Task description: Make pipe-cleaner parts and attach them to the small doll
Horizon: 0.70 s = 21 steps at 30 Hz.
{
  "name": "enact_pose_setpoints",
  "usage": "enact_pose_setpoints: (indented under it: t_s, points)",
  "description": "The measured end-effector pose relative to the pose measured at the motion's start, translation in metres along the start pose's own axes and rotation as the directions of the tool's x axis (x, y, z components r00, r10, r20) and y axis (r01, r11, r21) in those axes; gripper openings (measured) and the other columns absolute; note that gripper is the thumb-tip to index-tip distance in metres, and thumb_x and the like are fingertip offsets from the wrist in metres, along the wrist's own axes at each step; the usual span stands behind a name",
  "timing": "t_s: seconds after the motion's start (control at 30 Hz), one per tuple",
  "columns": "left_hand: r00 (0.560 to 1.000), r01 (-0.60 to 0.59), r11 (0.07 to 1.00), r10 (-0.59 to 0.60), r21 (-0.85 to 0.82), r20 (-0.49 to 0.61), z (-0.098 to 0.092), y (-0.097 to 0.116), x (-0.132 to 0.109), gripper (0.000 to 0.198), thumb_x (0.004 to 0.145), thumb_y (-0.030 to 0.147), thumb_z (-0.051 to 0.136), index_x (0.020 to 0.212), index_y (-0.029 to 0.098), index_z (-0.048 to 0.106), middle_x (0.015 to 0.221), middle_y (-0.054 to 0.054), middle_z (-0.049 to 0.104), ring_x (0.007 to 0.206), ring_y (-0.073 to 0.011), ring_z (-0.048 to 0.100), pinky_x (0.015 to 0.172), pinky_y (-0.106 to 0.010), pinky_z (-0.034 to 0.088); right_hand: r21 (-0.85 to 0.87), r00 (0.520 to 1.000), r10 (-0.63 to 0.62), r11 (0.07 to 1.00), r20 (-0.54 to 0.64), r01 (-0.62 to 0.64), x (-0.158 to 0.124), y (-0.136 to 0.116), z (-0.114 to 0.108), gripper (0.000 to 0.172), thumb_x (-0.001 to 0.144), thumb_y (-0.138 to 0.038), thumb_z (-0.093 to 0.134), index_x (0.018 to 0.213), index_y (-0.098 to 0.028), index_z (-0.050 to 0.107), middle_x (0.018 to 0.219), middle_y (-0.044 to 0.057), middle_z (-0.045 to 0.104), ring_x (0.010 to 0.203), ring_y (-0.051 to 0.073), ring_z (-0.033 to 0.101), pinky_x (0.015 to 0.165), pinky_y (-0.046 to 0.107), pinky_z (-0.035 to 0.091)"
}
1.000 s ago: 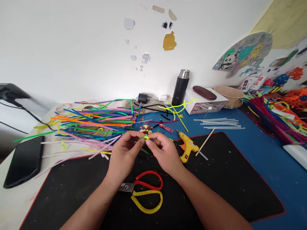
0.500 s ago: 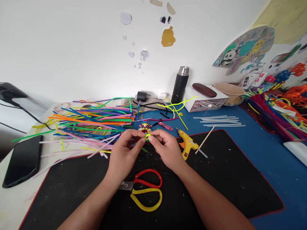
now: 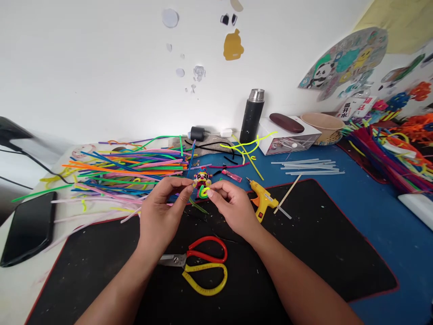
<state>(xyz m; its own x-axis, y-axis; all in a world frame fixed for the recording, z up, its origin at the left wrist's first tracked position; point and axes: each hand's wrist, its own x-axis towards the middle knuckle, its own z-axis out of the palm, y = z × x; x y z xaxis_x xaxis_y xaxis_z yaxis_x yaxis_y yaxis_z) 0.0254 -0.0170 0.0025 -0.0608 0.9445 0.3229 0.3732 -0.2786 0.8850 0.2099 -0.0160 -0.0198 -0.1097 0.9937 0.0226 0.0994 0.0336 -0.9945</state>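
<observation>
A small bent piece of green and yellow pipe cleaner (image 3: 203, 192) is pinched between the thumb and fingers of my right hand (image 3: 233, 207). To its left is my left hand (image 3: 164, 207), its thumb and index finger apart at the tips with nothing visible between them. Just behind the piece stands a small colourful figurine (image 3: 202, 177) with a yellow and red face; its lower part is covered by the piece. Scissors (image 3: 206, 268) with one red and one yellow handle lie on the black mat (image 3: 311, 239) below my hands.
Many coloured pipe cleaners (image 3: 128, 169) spread at the left, near a black phone (image 3: 29, 228). A yellow glue gun (image 3: 265, 201), clear glue sticks (image 3: 307, 167) and a stick are on the right. Behind stand a black thermos (image 3: 252, 117), a white box (image 3: 287, 140) and a bowl (image 3: 323, 124).
My left hand has come off the green and yellow piece and moved left. More of the piece and the figurine now shows. The view has shifted slightly.
</observation>
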Motion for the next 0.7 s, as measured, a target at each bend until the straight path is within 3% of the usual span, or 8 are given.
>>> enact_pose_setpoints:
  t_s: [0.2,0.7]
  points:
    - [0.971,-0.239,0.958,0.231,0.162,0.068,0.0014,0.0027,-0.0001,0.007,0.097,0.025,0.070,0.097,0.024,0.076,0.096,-0.003,0.076,0.091,-0.0200,0.071,0.086,-0.032,0.055,-0.020,1.000,-0.016,1.000,0.004,0.016,0.0007,-0.0012,-0.0012,0.027,0.097,-0.046,0.066,0.095,-0.019,0.070,0.060,-0.007,0.042,0.053,0.011,0.035,0.051,0.026,0.027]
    - [0.972,-0.223,0.962,0.206,0.160,0.115,0.0044,0.0024,-0.0012,0.009,0.097,0.027,0.067,0.098,0.025,0.076,0.098,-0.004,0.078,0.093,-0.0220,0.073,0.086,-0.034,0.056,-0.065,0.999,-0.040,0.997,0.006,0.040,0.0004,-0.0042,-0.0016,0.025,0.096,-0.043,0.065,0.095,-0.019,0.070,0.062,-0.007,0.046,0.055,0.012,0.039,0.053,0.027,0.029]
